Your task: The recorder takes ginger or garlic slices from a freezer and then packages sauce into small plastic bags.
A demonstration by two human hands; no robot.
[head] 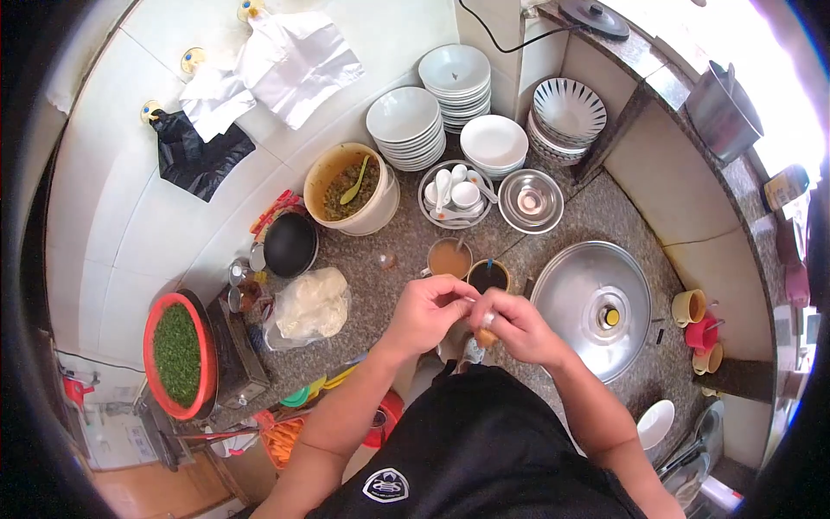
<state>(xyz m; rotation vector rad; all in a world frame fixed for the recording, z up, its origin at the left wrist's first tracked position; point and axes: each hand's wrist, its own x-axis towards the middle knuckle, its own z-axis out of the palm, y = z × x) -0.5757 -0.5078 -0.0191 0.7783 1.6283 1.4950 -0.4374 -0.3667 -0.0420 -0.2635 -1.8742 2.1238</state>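
Observation:
My left hand (431, 311) and my right hand (519, 322) meet over the front edge of the stone counter. My right hand grips a small clear plastic bag with something orange-brown (486, 336) in its bottom. The left fingertips pinch at its upper end, partly hidden. Just beyond my hands stand a cup of light brown sauce (449, 258) and a cup of dark liquid (487, 277). Another small clear bag with brownish contents (388, 260) lies on the counter to their left.
A domed metal lid (591, 311) lies at right. White bowls (405, 120), a spoon tray (455, 224) and a tub of chopped greens (356, 224) stand behind. At left are a bag of dough-like food (311, 305) and a red basin of chopped green herbs (176, 360).

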